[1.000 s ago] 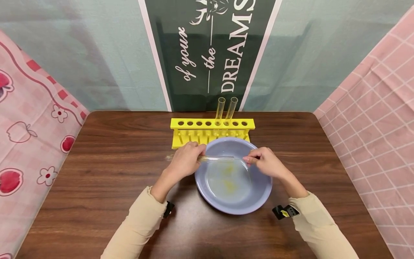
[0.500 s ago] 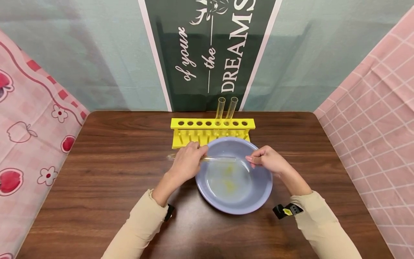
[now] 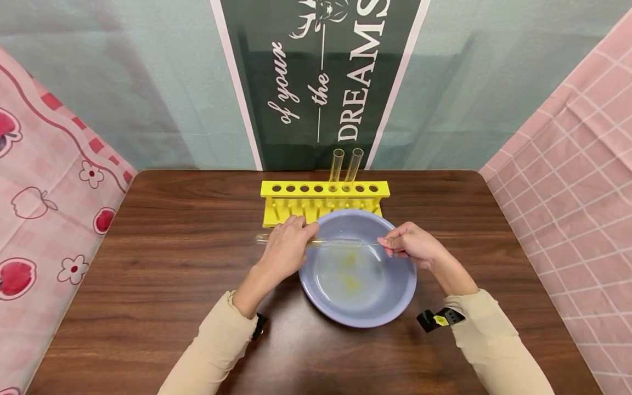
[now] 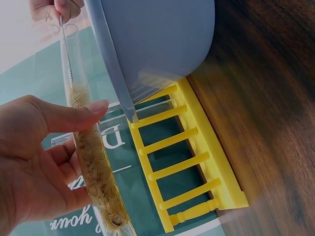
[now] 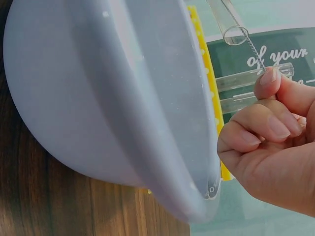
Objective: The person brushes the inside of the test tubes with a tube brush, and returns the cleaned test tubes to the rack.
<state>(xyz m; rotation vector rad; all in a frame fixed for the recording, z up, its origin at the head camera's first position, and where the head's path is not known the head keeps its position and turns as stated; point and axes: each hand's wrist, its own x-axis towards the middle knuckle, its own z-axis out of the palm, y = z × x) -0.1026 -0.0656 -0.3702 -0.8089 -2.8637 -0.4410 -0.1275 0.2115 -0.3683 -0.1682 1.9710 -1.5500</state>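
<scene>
Above the lavender basin [image 3: 402, 280], my left hand [image 3: 286, 247] grips a clear glass test tube [image 3: 338, 242] lying roughly level, its mouth toward the right. Inside the tube, the left wrist view shows the tan bristles [image 4: 96, 169] of a test tube brush. Its twisted wire handle [image 5: 255, 49] comes out of the mouth. My right hand [image 3: 413, 244] pinches the end of that wire between thumb and forefinger, with the other fingers curled. Cloudy liquid with yellowish patches appears in the basin's bottom.
A yellow test tube rack [image 3: 326, 193] stands just behind the basin. Two clear test tubes, a left one [image 3: 337, 167] and a right one [image 3: 354, 167], stand in it. The brown wooden table [image 3: 173, 263] meets hanging cloths at its back and sides.
My right hand has shifted slightly to the right, and the gap between it and the tube mouth is a little wider. My left hand and the tube have moved slightly right too.
</scene>
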